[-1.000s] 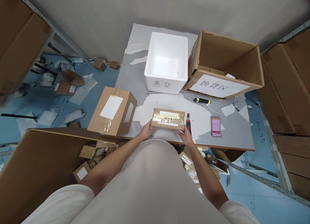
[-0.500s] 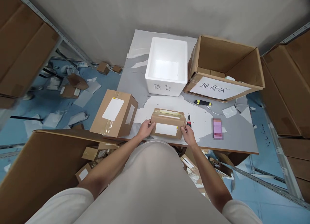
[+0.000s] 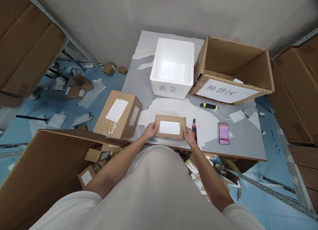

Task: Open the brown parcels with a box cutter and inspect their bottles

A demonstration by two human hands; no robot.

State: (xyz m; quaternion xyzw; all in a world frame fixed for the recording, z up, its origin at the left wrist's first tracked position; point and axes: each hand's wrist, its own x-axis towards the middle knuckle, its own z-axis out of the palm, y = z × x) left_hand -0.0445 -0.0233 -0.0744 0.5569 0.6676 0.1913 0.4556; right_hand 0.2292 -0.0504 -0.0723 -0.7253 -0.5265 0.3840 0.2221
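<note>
A small cardboard box (image 3: 162, 136) with a white label (image 3: 169, 127) on its upward face is between my hands at the table's front edge. My left hand (image 3: 150, 131) grips its left end, and my right hand (image 3: 188, 135) is closed on the right end. Just right of that hand lies a red and black utility knife (image 3: 194, 129), partly covered by it. A larger taped cardboard box (image 3: 118, 114) with white labels stands to the left of my left hand. Farther back is a yellow and black cutter (image 3: 209, 106).
On the table (image 3: 245, 140), a white foam box (image 3: 171, 90) and a big open carton (image 3: 269, 71), both hand-lettered, stand at the back. A pink pixelated item (image 3: 224, 134) lies at right. A large open carton (image 3: 27, 167) is below left; shelves with cartons flank both sides.
The small box has been tilted, so its labelled face now points up and the taped face is out of sight. My right hand has shifted slightly left, exposing more of the red knife.
</note>
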